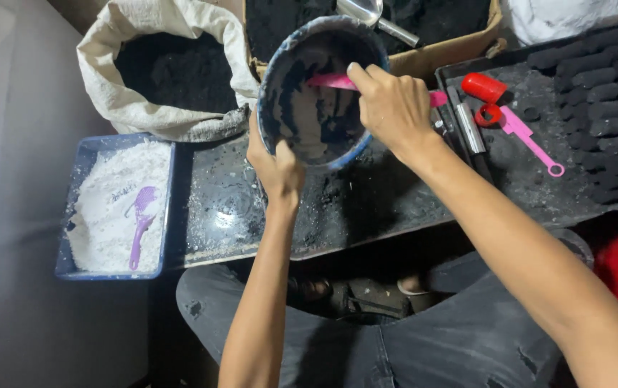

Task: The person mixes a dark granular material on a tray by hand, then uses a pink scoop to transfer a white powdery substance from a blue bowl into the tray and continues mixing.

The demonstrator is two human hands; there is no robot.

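Left hand point(274, 167): fingers clamped on the near rim of a tilted blue bowl point(321, 90) smeared with black paste, held over the dark board point(338, 208).
Right hand point(394, 108): fingers closed around a pink spatula point(332, 81), its blade inside the bowl.
Far left: open sack point(144, 93) of black powder.
Near left: blue tray point(115, 208) of white powder with a purple scoop point(141, 223).
Right: black tray point(539, 172) carrying dark briquettes point(603, 108), a red cylinder point(483, 87) and a pink tool point(528, 140).

A small, rough workshop for handmade charcoal work: a sack point(172, 68) and a cardboard box point(424, 57) hold black powder, a blue tray point(79, 215) holds white powder, and dark pressed sticks point(611, 108) lie in rows on a soot-covered board point(366, 208).
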